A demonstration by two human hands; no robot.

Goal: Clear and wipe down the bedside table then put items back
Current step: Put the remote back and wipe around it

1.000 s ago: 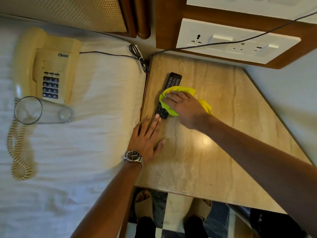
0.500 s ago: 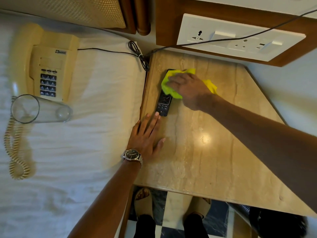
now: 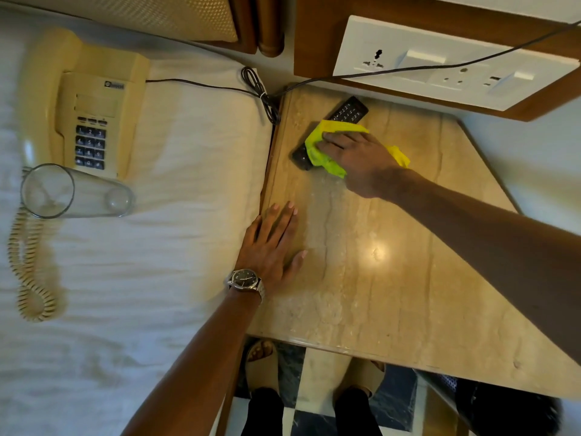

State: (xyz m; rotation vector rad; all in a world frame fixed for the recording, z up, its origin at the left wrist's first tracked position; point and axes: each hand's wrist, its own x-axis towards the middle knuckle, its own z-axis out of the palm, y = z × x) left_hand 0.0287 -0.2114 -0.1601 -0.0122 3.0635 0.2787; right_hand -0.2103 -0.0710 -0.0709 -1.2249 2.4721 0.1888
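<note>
- Two hands are in view, with one remote [image 3: 349,111], one yellow cloth [image 3: 323,154], one phone [image 3: 94,105] and one glass [image 3: 72,191].
- The remote lies on the table [image 3: 393,278], in its far left corner. Its long axis runs diagonally: the keypad end points to the wall and the socket panel [image 3: 440,64], and the other end points to the bed [image 3: 141,262].
- The right hand [image 3: 361,162] presses the cloth onto the remote with the fingers laid almost straight.
- The left hand [image 3: 270,247], with a watch [image 3: 245,278] on the wrist, rests flat on the left edge of the table, fingers together and thumb apart.
- The phone and the glass are on the bed; the glass lies on its side.
- The middle of the remote is hidden under the cloth, and part of the cloth is under the hand. The key labels are too small to read.
</note>
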